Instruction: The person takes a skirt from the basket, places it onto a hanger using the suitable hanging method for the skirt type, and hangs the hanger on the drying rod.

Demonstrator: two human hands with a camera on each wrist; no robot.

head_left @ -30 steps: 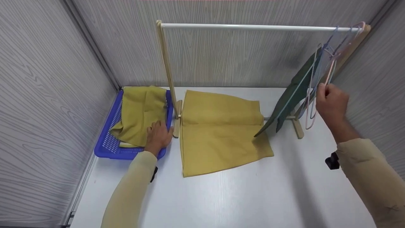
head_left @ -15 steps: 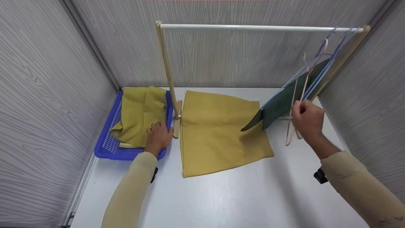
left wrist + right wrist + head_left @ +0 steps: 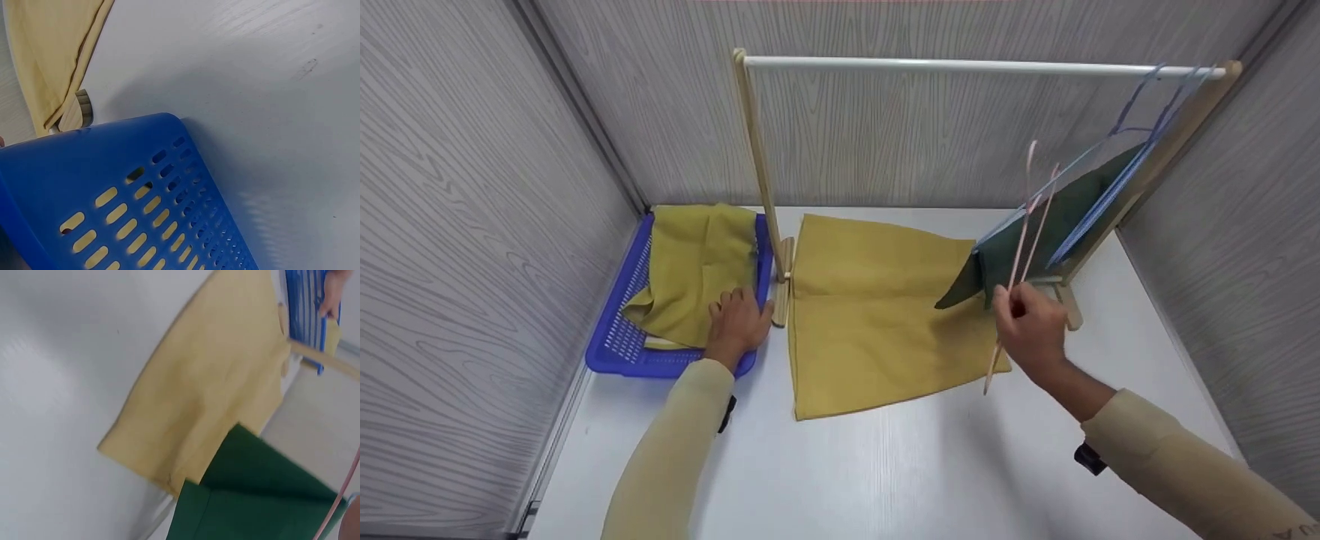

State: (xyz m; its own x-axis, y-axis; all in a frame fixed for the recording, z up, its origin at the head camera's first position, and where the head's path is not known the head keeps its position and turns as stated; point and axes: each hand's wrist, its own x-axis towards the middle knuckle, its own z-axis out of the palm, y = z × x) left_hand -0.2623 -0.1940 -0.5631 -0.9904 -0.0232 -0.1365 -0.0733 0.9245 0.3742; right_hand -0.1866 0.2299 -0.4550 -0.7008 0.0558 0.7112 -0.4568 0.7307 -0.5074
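Observation:
In the head view my right hand grips a thin pink clothes hanger, its hook pointing up and its lower end over the corner of a yellow garment. That mustard-yellow garment lies flat on the table, creased across its middle. My left hand rests at the right side of the blue basket, fingers on the yellow cloth inside. Behind the pink hanger a dark green garment hangs on a light blue hanger. The right wrist view shows a piece of the pink hanger at its lower right.
A wooden-legged rack with a white rail spans the back of the table. Several blue hangers hang together at its right end. Grey wood-grain panels stand on the left, back and right. White tabletop extends in front of the garment.
My right hand has taken the pink hanger off the rail's right end and moved left and down with it. The green garment has swung left and settled. My left hand stays put.

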